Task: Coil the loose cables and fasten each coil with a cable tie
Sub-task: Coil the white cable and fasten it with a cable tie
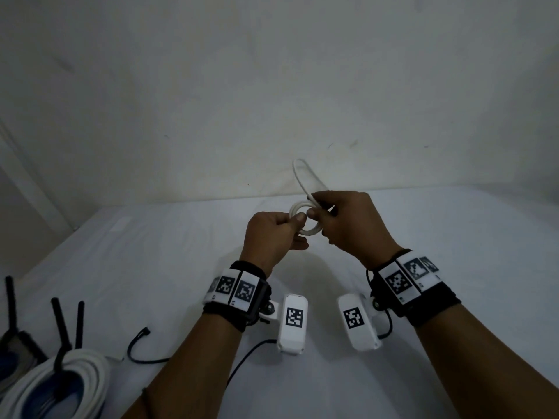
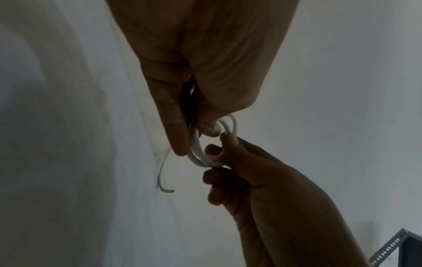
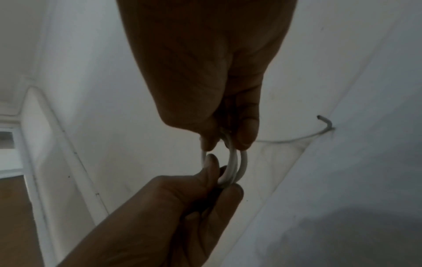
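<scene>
**Still loose: small white coil pinched between two hands, no tie on it yet**

Currently held in the air over the middle of the tabletop (image 1: 453, 237): a small white cable coil (image 1: 302, 207) of a few turns. Left hand (image 1: 272, 234) closed on the near side of the ring, thumb pressed over the turns. Right hand (image 1: 348, 219) pinching the far side, with the free tail (image 1: 302, 173) arching up from that pinch toward the back edge.

Likely trouble, judged from this grip:
- Springy turns fanning apart if either pinch slackens, since nothing binds the ring.
- Free tail whipping loose or snagging, being unsupported beyond the right fingers.
- Turns already slightly splayed in both wrist views; an uneven bundle could slip out of a tie.
- Fetching a tie needs one hand released; a one-handed hold on so small a ring looks weak.

Surface and room: white cloth-covered tabletop set against a plain white wall (image 1: 272, 86). Near the front left corner, a larger white cable coil (image 1: 78, 376) bound with a black tie (image 1: 60, 328). Just beside it, a loose black tie (image 1: 136, 346) lying curved on the cloth.
</scene>
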